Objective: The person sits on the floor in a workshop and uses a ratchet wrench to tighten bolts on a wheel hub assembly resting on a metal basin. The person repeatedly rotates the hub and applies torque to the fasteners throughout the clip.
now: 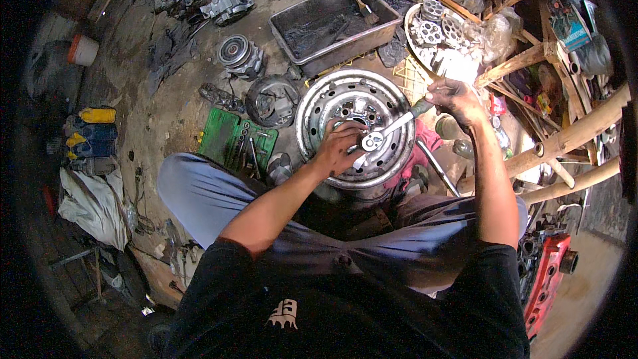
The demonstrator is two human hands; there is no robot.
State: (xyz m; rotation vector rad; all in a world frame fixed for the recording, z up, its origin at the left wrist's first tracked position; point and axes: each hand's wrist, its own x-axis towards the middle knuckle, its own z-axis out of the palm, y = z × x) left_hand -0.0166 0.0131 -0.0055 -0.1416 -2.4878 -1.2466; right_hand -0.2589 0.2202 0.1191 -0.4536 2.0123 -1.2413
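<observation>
A steel wheel rim [312, 103] lies flat in front of my crossed legs. Over it, a ratchet wrench [397, 123] reaches from the rim's middle toward the upper right. My right hand [454, 101] is closed round the end of its dark handle. My left hand [341, 148] rests over the rim's centre, fingers curled beside the ratchet head; what they grip is hidden under them. A dark metal part [362, 112] with bolt holes shows in the rim's middle, just beyond my left fingers.
A green socket set case [222, 131] lies open at left, beside a round dark pan [274, 100] of parts. Farther off stand a pulley unit [240, 56] and a black tub [299, 60] holding a brush [362, 5]. Bamboo poles [571, 133] and a red engine cover [548, 286] flank my right.
</observation>
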